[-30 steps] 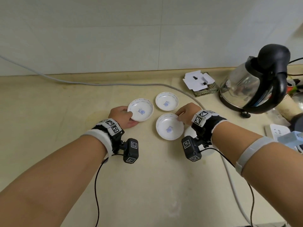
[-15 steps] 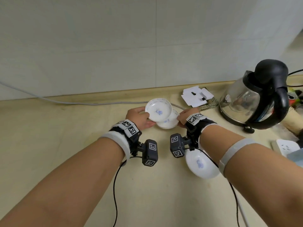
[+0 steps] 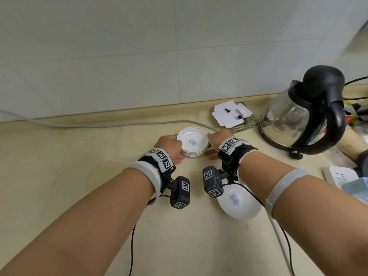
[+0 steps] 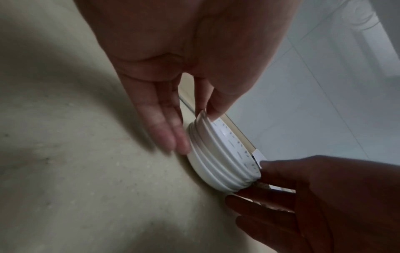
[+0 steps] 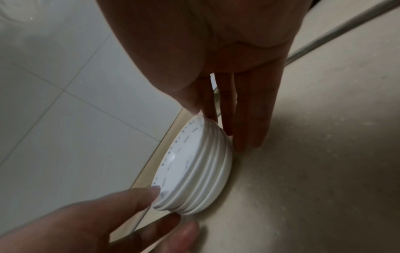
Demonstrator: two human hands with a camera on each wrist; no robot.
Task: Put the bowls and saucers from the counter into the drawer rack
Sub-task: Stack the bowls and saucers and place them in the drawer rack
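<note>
A stack of several white saucers (image 3: 192, 142) with a blue motif sits on the beige counter (image 3: 79, 156), also seen in the left wrist view (image 4: 216, 160) and the right wrist view (image 5: 194, 172). My left hand (image 3: 169, 146) holds its left side, thumb on the top rim and straight fingers (image 4: 173, 137) at the base. My right hand (image 3: 216, 140) holds the right side the same way, thumb on the rim and fingers (image 5: 244, 133) along the counter. A white bowl (image 3: 239, 204) lies on the counter under my right forearm, partly hidden by the wrist camera.
A glass kettle (image 3: 304, 114) with a black handle stands at the right. White folded card (image 3: 231, 113) lies behind the stack, by the tiled wall. A grey cable (image 3: 119, 125) runs along the counter's back. A white power strip (image 3: 340, 175) sits far right.
Separate saucers that lay apart on the counter now form one stack. My left hand has set its saucer on top, and both hands have closed in on the stack's sides.
</note>
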